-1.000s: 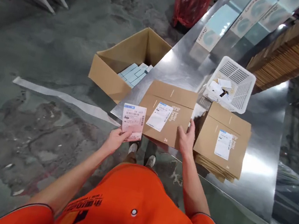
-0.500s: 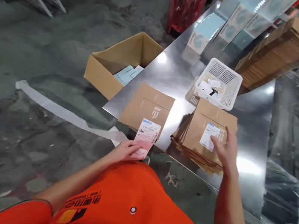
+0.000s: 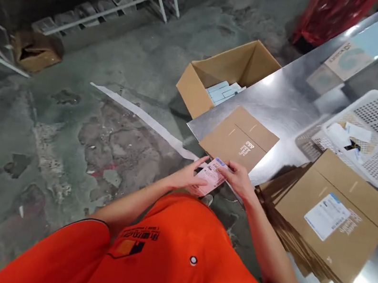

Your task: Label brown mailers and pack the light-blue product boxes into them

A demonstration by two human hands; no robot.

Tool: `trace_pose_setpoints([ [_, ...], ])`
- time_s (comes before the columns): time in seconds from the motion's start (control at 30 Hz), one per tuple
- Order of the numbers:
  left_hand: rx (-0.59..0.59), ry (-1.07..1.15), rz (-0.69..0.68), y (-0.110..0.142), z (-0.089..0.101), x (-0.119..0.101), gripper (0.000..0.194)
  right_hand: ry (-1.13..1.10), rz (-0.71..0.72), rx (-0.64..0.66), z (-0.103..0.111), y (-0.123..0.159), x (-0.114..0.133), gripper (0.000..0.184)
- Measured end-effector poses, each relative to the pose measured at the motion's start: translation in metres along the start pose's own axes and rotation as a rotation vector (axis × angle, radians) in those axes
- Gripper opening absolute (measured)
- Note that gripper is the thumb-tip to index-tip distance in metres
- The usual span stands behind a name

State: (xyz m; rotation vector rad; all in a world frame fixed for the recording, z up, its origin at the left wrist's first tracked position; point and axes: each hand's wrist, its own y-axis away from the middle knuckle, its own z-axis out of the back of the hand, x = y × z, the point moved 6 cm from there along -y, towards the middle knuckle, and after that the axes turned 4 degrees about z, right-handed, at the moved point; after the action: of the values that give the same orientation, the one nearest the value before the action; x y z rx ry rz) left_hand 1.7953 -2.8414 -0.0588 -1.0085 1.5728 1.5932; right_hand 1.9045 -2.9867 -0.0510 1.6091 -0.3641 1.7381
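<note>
Both my hands hold a pink and white shipping label (image 3: 209, 177) just in front of my orange shirt. My left hand (image 3: 186, 177) grips its left side and my right hand (image 3: 239, 178) pinches its right edge. Just beyond it an unlabelled brown cardboard mailer (image 3: 239, 139) lies on the corner of the shiny metal table (image 3: 289, 105). To the right sits a fanned stack of brown mailers (image 3: 335, 219), the top one bearing a white label.
An open carton (image 3: 221, 77) with pale blue boxes stands on the floor by the table's corner. A white plastic basket (image 3: 374, 136) with papers sits on the table, blue-white boxes (image 3: 368, 43) behind it. A long paper strip (image 3: 145, 117) lies on the concrete floor.
My right hand left the labelled mailer stack and came to the label, which both hands now hold. My view has swung left, showing more floor and the racks.
</note>
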Motion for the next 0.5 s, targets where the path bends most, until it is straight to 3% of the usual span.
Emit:
trace_pose_setpoints([
  [0.13,-0.164,-0.081,-0.006,-0.026,0.005,-0.016,0.031,0.059,0.019,-0.039,-0.014,0.001,0.003,0.038],
  [0.3,-0.205,-0.136,0.094,-0.058,0.004,0.01,0.039,0.318,0.018,-0.127,-0.002,-0.009,-0.019,0.028],
  [0.4,-0.15,-0.085,0.191,-0.069,0.006,0.047,0.032,0.436,0.003,-0.233,0.021,-0.033,-0.037,0.025],
  [0.5,-0.069,0.007,0.329,-0.073,0.014,0.09,0.044,0.565,-0.034,-0.373,0.052,-0.068,-0.049,0.025],
])
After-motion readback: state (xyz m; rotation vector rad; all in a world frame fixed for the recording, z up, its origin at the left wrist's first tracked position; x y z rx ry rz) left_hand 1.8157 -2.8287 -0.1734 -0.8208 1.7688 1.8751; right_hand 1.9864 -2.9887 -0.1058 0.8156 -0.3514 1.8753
